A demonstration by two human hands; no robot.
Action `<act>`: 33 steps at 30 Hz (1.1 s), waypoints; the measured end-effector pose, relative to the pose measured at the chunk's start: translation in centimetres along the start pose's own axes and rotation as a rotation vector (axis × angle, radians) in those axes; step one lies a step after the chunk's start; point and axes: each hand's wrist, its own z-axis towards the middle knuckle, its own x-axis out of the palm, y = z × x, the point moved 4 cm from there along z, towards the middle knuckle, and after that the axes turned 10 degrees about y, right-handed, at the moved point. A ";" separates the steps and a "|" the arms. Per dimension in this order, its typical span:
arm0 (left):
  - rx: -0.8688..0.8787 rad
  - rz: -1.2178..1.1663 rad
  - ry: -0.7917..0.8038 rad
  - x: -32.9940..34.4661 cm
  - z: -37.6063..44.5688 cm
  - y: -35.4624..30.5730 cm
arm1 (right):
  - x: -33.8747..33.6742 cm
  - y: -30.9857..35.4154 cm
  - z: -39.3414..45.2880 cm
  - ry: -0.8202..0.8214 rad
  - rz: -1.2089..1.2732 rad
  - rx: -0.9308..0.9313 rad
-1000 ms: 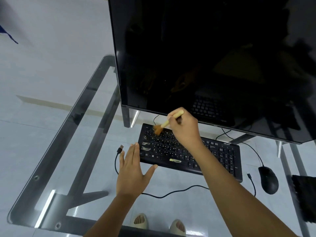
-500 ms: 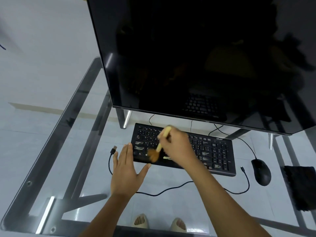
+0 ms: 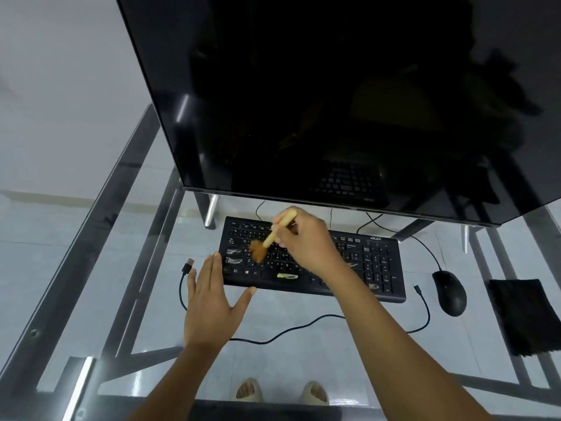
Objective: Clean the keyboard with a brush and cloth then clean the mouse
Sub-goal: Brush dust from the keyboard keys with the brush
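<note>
A black keyboard [image 3: 373, 268] lies on the glass desk in front of the monitor. My right hand [image 3: 306, 241] grips the pale handle of a small brush [image 3: 274, 235], whose brown bristles touch the keys on the keyboard's left part. My left hand [image 3: 212, 302] lies flat with straight fingers on the glass at the keyboard's left front corner, thumb against its front edge. A black mouse [image 3: 449, 293] sits to the right of the keyboard. Further right lies a black cloth [image 3: 522, 314].
A large dark monitor [image 3: 334, 95] looms over the back of the glass desk [image 3: 91, 268]. A loose black cable [image 3: 303, 326] with a USB plug runs along the glass in front of the keyboard. The desk's metal frame shows beneath.
The brush swept from the keyboard's top left rows down to its front edge, then back up to the middle rows. My left hand stayed flat beside the keyboard.
</note>
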 end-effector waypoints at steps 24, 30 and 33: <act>0.393 0.177 0.044 0.4 2.3 -4.8 | -5.1 -3.7 -2.1 -0.118 -0.102 0.044; 0.474 0.185 0.159 3.5 2.8 -7.2 | -6.2 -4.8 -3.2 -0.237 -0.042 0.009; 0.455 0.214 0.155 4.1 2.8 -7.1 | -6.6 -5.3 -3.4 -0.288 -0.166 -0.019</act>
